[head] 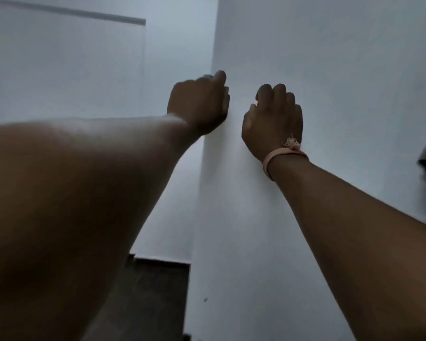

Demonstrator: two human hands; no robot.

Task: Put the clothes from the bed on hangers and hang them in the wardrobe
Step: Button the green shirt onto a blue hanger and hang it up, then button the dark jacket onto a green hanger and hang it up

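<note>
Hands on white wardrobe door (305,70) — my left hand (198,105) curls round its edge, my right hand (272,124) at three o'clock presses it, fingers bent.

Dim, bluish light fills the room, and every pale surface reads grey-blue. A tall white panel (330,70) takes up the right half of the view, its left edge running down from the top centre to the floor. Behind it on the left stands a white wall (177,40), and further left a flat white door-like panel (59,65) with a dark strip (67,11) along its top (what it belongs to cannot be told). At the bottom lies dark floor (155,291), with a dark skirting line (161,260) where it meets the wall
</note>
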